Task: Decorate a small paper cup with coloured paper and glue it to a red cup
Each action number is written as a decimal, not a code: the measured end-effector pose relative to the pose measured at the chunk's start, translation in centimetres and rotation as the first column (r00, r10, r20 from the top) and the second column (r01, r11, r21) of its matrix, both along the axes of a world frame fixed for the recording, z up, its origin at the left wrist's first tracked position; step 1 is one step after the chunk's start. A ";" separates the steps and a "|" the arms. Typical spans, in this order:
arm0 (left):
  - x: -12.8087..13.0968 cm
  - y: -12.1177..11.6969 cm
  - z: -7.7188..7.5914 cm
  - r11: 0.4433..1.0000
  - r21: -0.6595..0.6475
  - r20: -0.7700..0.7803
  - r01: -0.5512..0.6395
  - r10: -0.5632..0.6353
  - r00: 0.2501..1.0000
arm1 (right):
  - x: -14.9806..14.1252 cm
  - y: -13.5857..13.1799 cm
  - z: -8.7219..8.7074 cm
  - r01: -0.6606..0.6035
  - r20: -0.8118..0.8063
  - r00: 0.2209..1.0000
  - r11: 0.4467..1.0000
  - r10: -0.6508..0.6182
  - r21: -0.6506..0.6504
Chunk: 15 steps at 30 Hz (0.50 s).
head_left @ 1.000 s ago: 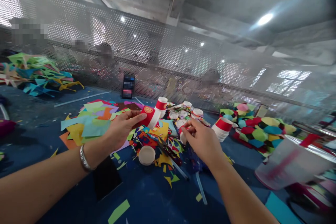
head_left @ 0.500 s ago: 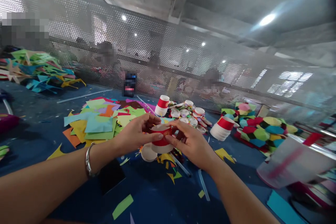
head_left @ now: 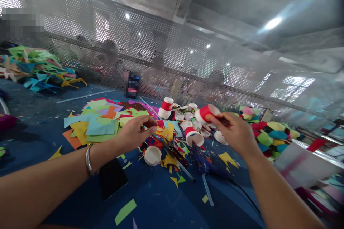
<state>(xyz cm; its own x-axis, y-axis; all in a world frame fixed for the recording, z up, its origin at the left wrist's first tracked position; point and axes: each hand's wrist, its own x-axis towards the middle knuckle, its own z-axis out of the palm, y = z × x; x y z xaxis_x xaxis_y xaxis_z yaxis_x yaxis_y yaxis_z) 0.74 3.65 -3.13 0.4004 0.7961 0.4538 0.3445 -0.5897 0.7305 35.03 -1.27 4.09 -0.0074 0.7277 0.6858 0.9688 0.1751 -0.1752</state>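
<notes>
My right hand (head_left: 228, 127) pinches a red-and-white paper cup (head_left: 205, 114), tilted on its side above the table. Just below it, another red-and-white cup (head_left: 194, 136) lies on its side. A white round piece like a cup rim (head_left: 220, 137) shows below my right fingers. My left hand (head_left: 141, 128) hovers over coloured paper scraps, fingers loosely curled, thumb apart, holding nothing. Between the hands lie scissors (head_left: 176, 153), partly over scraps, and a dark blue glue gun (head_left: 200, 161) with a cord. Nearer me sits a small white paper cup (head_left: 152, 155), mouth up.
Coloured paper sheets (head_left: 99, 125) are heaped at left. An upside-down stack of cups (head_left: 166, 107) stands behind, beside several small round pieces (head_left: 188, 115). Colourful paper balls (head_left: 274, 134) and a translucent bin (head_left: 298, 161) are at right. A perforated metal screen (head_left: 150, 43) rises behind.
Both hands were around one cup in the middle. My left hand has let go; my right hand has moved right and up, holding a cup. The lying cup and glue gun now show.
</notes>
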 end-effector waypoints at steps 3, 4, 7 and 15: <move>0.1 -0.2 0.1 1.000 0.003 -0.016 0.025 -0.025 1.000 | 4.7 0.2 1.1 0.239 0.051 0.970 0.969 -0.236 -0.057; 0.1 -0.3 0.1 0.999 0.006 -0.019 0.038 -0.038 0.999 | 5.9 0.2 1.3 0.283 0.067 0.958 0.956 -0.278 -0.072; 0.2 -0.6 0.3 0.998 0.008 -0.037 0.061 -0.060 0.997 | 8.7 0.2 1.5 0.403 0.113 0.913 0.908 -0.392 -0.113; 0.1 -0.7 0.1 0.996 -0.014 -0.094 0.092 -0.093 0.991 | 12.1 1.7 0.8 0.543 0.160 0.839 0.815 -0.519 -0.203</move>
